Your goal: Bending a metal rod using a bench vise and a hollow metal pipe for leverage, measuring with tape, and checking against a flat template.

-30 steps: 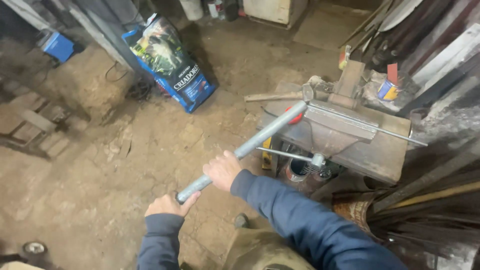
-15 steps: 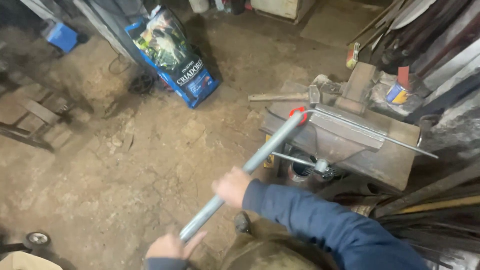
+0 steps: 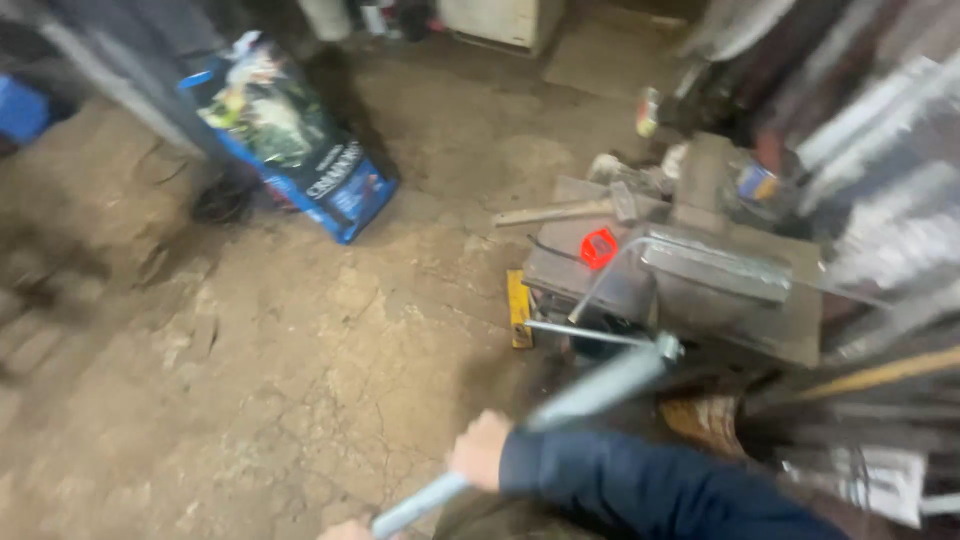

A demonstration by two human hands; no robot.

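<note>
Long grey metal pipe (image 3: pixel 560 415), slanting from the bench vice (image 3: pixel 690 285) toward the wearer, serving as a lever. Right hand (image 3: pixel 480 450) clenched around mid-pipe; left hand (image 3: pixel 345 530) at its near end, grip mostly cropped, cannot tell. Blue printed bag (image 3: pixel 290 135) lies well apart on dirt floor (image 3: pixel 250 380).

Dim, warm light falls on the dirt floor (image 3: pixel 300 380); corners at 11 and 1 o'clock sink into shadow. Motion blur smears everything, heaviest toward 3 o'clock.
</note>
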